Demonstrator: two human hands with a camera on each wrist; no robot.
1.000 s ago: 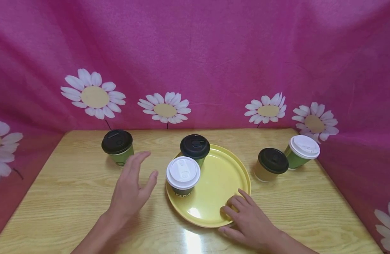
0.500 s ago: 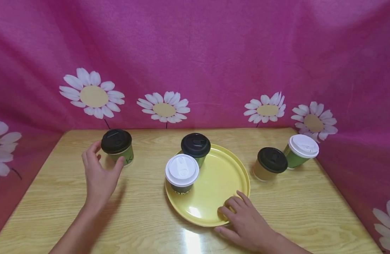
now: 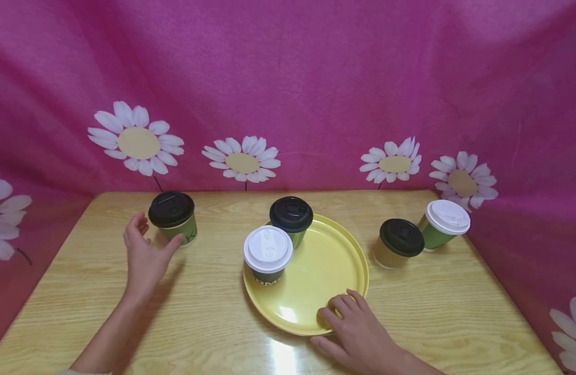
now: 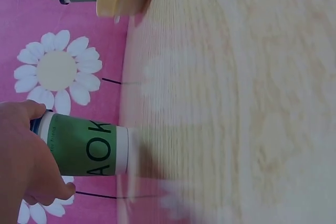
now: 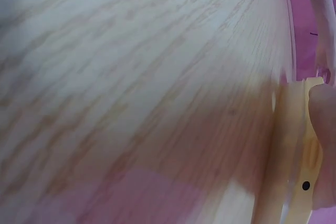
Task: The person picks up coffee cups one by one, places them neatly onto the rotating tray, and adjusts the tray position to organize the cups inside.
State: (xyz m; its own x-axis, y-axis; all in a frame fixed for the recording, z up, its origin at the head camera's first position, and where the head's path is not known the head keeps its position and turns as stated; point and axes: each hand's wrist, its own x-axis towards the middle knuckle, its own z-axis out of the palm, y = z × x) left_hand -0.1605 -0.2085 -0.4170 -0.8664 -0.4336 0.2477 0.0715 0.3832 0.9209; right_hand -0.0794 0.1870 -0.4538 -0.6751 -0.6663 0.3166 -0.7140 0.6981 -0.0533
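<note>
A green paper coffee cup [image 3: 181,232] with a black lid stands upright at the back left of the table. Around its near side is my left hand [image 3: 144,258], thumb in front of the cup and fingers at its left, with a gap showing between fingers and cup. In the left wrist view, thumb and fingers stand either side of the green cup [image 4: 84,145]. My right hand [image 3: 360,333] holds the near right rim of a round yellow tray [image 3: 327,271], fingers curled over it. On the tray stand a white-lidded cup [image 3: 268,252] and a black-lidded cup [image 3: 291,213].
To the right of the tray stand a brown cup with a black lid [image 3: 400,239] and a green cup with a white lid [image 3: 443,224]. A pink cloth [image 3: 311,94] with printed daisies hangs behind and beside the wooden table [image 3: 212,312].
My left hand has moved left, from between tray and cup to around the green cup's near side, then stayed nearly still. My right hand has slid slightly left along the tray rim.
</note>
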